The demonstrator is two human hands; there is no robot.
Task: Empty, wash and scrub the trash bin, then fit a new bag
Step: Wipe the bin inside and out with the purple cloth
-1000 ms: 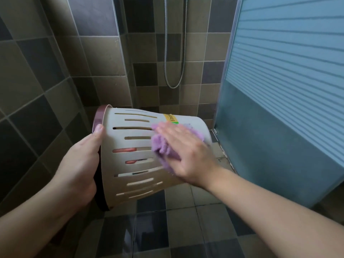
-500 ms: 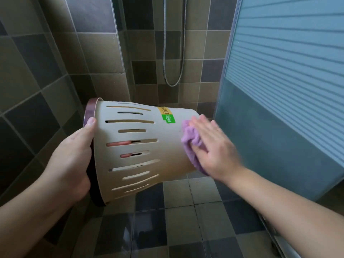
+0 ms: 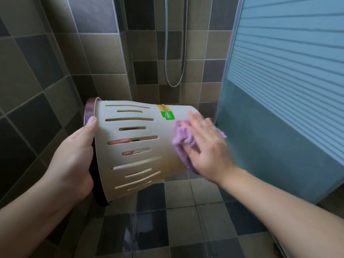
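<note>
The slotted cream trash bin (image 3: pixel 141 146) is hanging sideways in mid-air over the tile floor (image 3: pixel 186 229), looking light and stiff, left hand (image 3: pixel 74 161) clamping its dark rim while the flat-fingered right hand (image 3: pixel 206 144) is pressing a soft purple cloth (image 3: pixel 181 138) near the base.

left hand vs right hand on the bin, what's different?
The left hand grips the cream slotted plastic bin at its dark rim, thumb outside; the right hand lies flat, fingers straight, pressing a purple cloth near the base. Left touches plastic directly; right works through cloth. Both are bare.
</note>
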